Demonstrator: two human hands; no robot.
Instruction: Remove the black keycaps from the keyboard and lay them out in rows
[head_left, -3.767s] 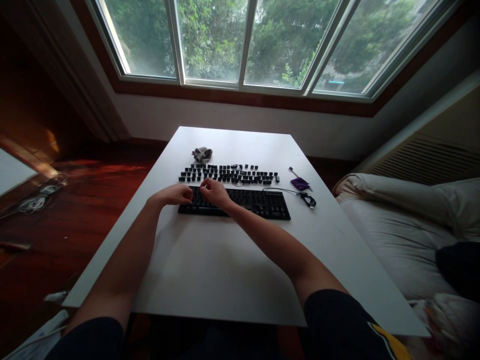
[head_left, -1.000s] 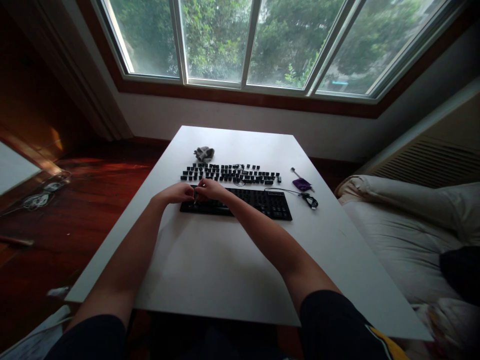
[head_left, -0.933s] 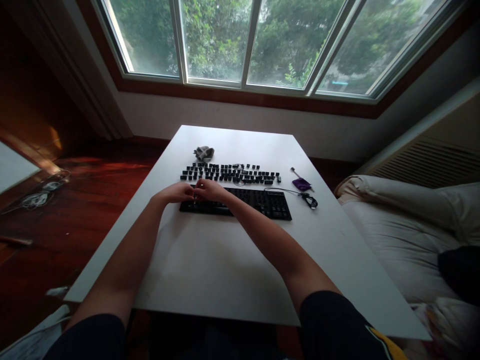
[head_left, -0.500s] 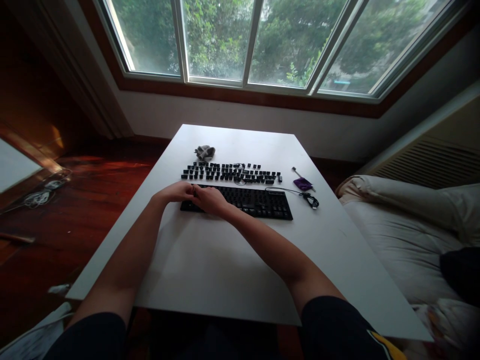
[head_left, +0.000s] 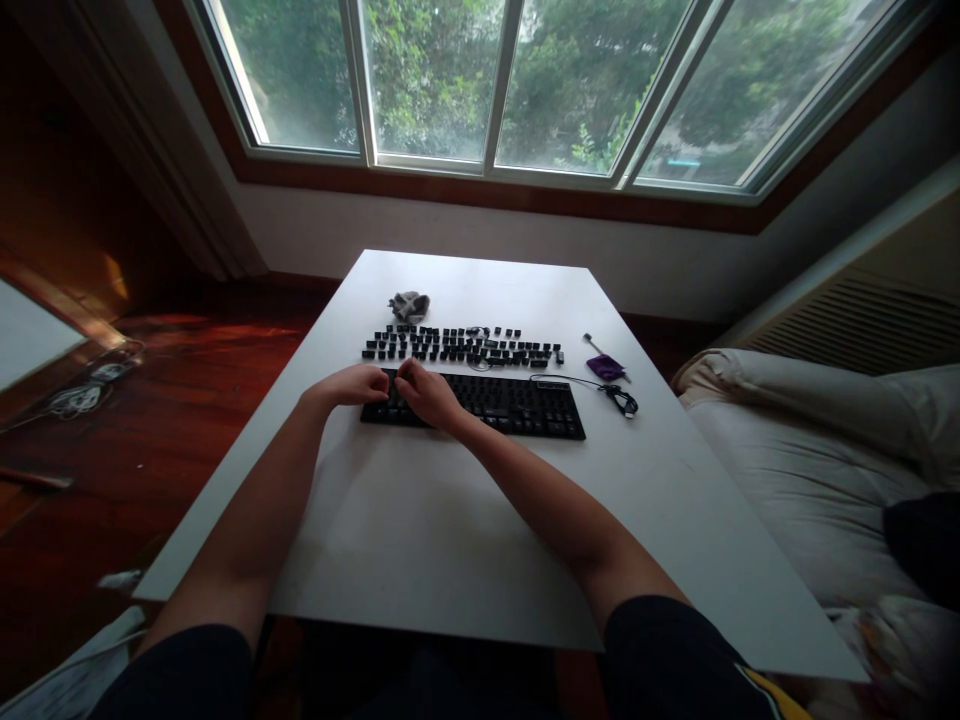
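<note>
A black keyboard (head_left: 517, 405) lies flat on the white table (head_left: 450, 540), its left part covered by my hands. My left hand (head_left: 358, 384) is at the keyboard's left end, fingers curled closed; what they hold, if anything, is hidden. Just to its right, my right hand (head_left: 427, 392) hovers over the keys with thumb and fingers pinched together; anything between them is too small to make out. Behind the keyboard, loose black keycaps (head_left: 454, 345) stand in rows on the table.
At the table's far left sits a crumpled grey cloth (head_left: 409, 306). On the right lie a purple cloth or pouch (head_left: 606, 367), a thin stick-like tool (head_left: 592, 344) and the coiled keyboard cable (head_left: 622, 402). A padded beige seat (head_left: 787, 470) stands beside the table's right edge.
My right hand has moved slightly right and up, away from my left hand, opening a gap between them. The left hand stays at the keyboard's left end.
</note>
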